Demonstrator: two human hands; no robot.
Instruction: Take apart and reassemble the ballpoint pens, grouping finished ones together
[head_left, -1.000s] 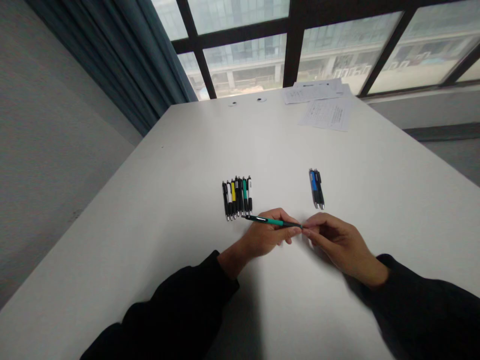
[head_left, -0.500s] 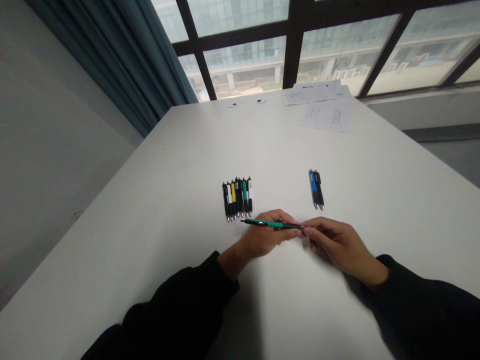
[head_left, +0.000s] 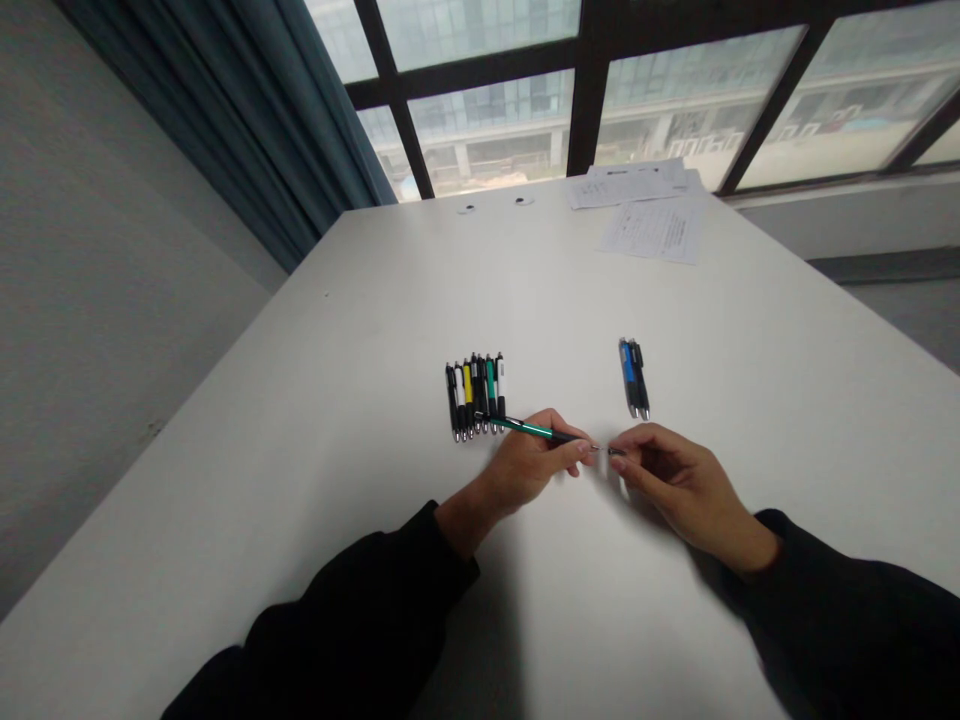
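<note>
With my left hand (head_left: 525, 468) I gripped a green pen (head_left: 534, 429); beside its writing end, my right hand (head_left: 679, 482) pinched a small dark tip piece (head_left: 616, 452), already off.

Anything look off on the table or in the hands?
The green pen in the left hand looks partly taken apart: its thin point is bare, and the right hand holds a small dark piece. The papers by the window overlap askew.

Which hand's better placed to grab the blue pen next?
Right hand, probably: it's nearer the blue pen, though not free, pinching a small dark piece. The left hand is farther off and holds a green pen.
</note>
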